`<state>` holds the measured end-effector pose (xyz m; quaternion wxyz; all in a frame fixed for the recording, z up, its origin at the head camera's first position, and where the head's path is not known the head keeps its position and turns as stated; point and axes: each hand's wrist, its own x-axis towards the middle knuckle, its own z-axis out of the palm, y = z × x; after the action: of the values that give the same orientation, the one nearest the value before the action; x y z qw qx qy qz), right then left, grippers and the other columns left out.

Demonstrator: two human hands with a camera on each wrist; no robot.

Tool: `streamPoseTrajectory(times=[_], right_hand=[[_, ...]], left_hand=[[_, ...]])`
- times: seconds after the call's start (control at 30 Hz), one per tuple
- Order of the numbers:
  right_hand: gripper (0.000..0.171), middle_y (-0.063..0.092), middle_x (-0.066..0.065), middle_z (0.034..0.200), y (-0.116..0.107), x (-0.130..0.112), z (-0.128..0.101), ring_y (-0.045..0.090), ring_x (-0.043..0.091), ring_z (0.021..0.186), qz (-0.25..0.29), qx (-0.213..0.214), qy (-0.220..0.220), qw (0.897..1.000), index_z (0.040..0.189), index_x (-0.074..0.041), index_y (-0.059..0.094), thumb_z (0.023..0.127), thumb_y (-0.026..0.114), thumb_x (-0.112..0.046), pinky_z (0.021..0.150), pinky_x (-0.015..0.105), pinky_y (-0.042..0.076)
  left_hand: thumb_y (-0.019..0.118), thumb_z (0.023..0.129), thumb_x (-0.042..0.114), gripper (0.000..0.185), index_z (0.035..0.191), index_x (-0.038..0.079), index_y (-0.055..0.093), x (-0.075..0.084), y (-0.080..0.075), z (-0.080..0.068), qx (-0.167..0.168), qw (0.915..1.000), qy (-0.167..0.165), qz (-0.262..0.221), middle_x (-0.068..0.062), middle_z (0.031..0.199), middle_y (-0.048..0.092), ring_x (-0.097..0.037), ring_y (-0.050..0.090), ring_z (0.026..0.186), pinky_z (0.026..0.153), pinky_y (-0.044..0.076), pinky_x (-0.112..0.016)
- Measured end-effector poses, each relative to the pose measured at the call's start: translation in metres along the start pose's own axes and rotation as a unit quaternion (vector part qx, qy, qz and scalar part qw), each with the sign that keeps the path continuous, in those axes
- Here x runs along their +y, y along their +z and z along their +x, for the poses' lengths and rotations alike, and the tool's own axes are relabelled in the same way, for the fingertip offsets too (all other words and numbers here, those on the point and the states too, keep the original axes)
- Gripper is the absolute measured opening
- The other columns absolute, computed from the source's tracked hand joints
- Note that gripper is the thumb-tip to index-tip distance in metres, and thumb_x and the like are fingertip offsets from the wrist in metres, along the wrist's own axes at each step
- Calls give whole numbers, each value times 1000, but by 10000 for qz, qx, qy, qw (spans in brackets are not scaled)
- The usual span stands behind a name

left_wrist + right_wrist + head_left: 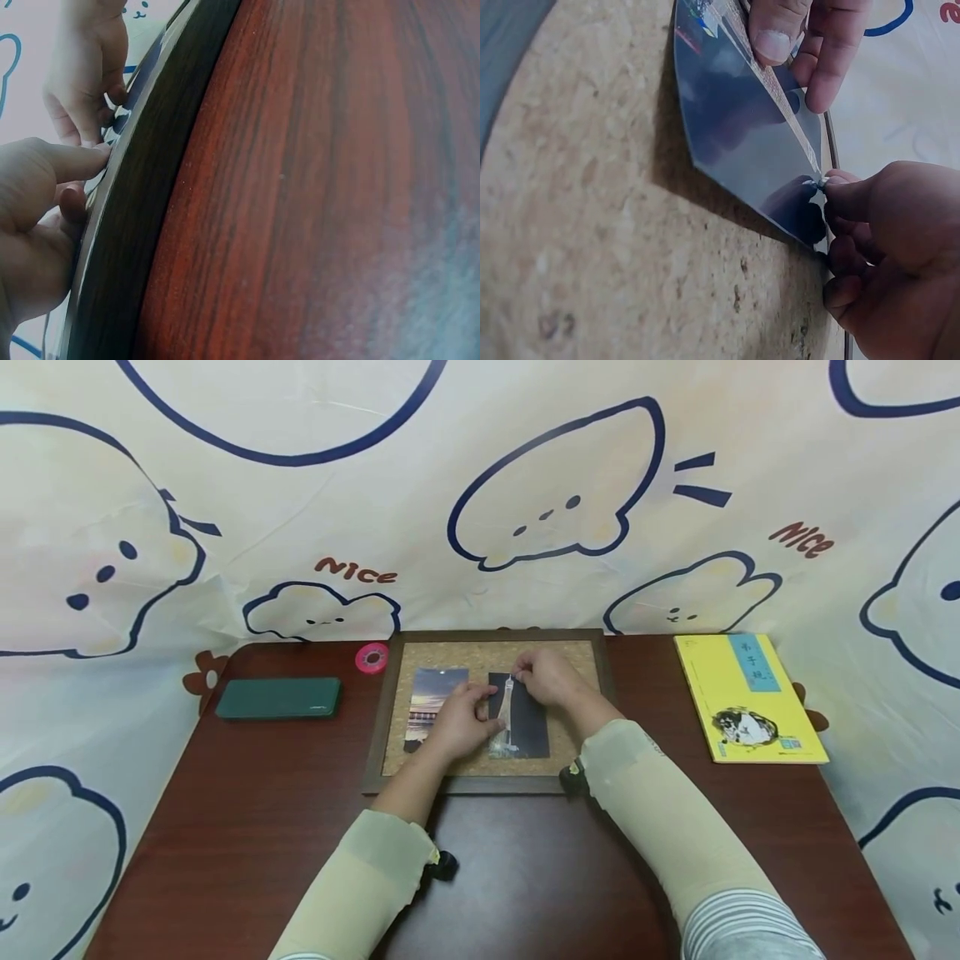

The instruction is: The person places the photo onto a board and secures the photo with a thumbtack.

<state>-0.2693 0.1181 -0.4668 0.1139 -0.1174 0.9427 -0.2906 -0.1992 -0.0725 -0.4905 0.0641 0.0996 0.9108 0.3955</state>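
Note:
A dark photo of a lit tower (528,727) lies on a framed cork board (577,764), its near edge lifted off the cork in the right wrist view. My right hand (551,677) pinches a small push pin (822,184) at the photo's top edge. Spread over the photo's left side, my left hand (462,722) presses it with thumb (771,46) and fingers extended. To the left on the same board is a sunset photo (432,693), partly covered by my left hand. In the left wrist view the board's frame hides most of the photo.
On the brown table (247,827), a green case (279,698) and a pink tape roll (371,657) lie left of the board. At the right is a yellow book (750,702). A patterned cloth (525,585) rises behind the table.

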Motion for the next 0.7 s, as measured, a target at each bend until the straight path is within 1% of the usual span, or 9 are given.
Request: streamPoseTrajectory(times=[0.2,0.33,0.43,0.53,0.7], right_hand=[[15,66,2,88,1,-2,3,59,19,80,18,-138,72,9999,95,-14,69,98,56,-20,70,33,48],[15,68,3,90,0,-1,7,61,18,80,16,-16,16,10000,96,-12,71,97,58,-21,70,32,49],[15,70,4,88,-1,0,9,61,18,79,-37,87,-39,9999,95,-11,72,95,60,-20,71,32,49],[15,70,3,84,-2,-1,10,61,19,77,-101,101,12,9999,92,-11,73,94,61,-20,70,32,48],[14,68,1,80,-3,-5,12,60,19,74,-302,24,225,9993,87,-15,72,93,62,-23,66,32,47]], left_hand=[[79,80,28,60,134,15,57,-2,1,0,-18,10000,62,-56,-1,115,49,-13,54,73,71,45,-32],[79,80,28,60,134,15,57,-2,2,0,-18,10000,65,-57,0,112,50,-13,53,71,69,45,-32],[79,80,28,60,134,15,57,-3,3,0,-19,9999,77,-61,0,114,50,-13,53,71,69,45,-31],[79,80,28,60,134,16,57,-3,3,0,-38,9999,81,-56,0,115,50,-12,53,71,69,45,-31],[79,81,27,60,135,15,56,-3,2,1,-46,10000,67,-38,0,114,50,-12,53,72,69,46,-31]])
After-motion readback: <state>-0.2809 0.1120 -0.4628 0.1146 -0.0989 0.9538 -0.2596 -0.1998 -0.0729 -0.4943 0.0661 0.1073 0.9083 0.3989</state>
